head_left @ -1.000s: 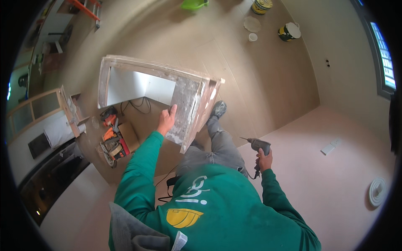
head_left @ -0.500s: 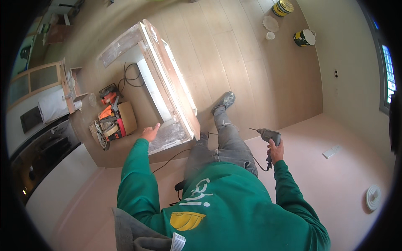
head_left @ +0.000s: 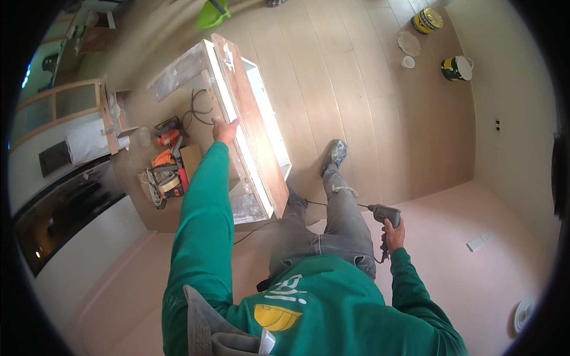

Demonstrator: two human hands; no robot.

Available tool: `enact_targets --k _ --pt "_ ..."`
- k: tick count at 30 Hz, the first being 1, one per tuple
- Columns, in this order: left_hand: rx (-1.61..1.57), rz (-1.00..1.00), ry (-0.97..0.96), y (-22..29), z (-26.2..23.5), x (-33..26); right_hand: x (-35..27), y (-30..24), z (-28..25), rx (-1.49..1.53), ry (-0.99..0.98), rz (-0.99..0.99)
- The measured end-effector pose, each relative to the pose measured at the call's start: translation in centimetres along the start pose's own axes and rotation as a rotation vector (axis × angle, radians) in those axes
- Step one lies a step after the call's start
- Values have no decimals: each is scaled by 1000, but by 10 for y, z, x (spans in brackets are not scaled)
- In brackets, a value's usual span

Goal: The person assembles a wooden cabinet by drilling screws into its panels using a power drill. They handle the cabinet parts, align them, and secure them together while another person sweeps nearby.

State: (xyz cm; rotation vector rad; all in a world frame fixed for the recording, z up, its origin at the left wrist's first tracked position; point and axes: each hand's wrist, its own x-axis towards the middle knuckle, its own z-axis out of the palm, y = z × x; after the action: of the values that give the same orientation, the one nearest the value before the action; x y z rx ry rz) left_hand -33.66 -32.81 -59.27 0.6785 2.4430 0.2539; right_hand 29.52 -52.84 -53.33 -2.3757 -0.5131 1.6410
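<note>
My right hand [head_left: 394,234] is wrapped around the handle of a grey corded power drill [head_left: 386,215], its bit pointing left, beside my right thigh. Out to the left, my left hand [head_left: 224,130] grips the upper edge of a wooden cabinet frame [head_left: 252,133], thumb stretched over the top and fingers partly hidden behind the rail. The frame stands on the floor, with a reddish-brown board along its right side and white, paint-smeared end panels. From the drill, a dark cord [head_left: 242,238] runs past my legs.
Left of the frame sits a box of tools [head_left: 172,175] with a coiled cable. Paint buckets [head_left: 427,21] stand by the right wall, near a white cup [head_left: 407,62]. A green dustpan [head_left: 211,15] lies at the far end. Glazed wooden frames [head_left: 71,104] lean at left.
My left hand has moved forward from the cabinet frame's near end to its middle and taken hold of the edge. My right hand still holds the drill. The green dustpan has come into view.
</note>
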Motion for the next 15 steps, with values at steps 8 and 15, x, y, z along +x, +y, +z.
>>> enact_targets --k 8,15 --pt "163 164 -57 6 -1 -19 14 -16 0 -12 26 6" --pt "277 338 -167 45 -44 -43 26 -18 -2 4 91 12"
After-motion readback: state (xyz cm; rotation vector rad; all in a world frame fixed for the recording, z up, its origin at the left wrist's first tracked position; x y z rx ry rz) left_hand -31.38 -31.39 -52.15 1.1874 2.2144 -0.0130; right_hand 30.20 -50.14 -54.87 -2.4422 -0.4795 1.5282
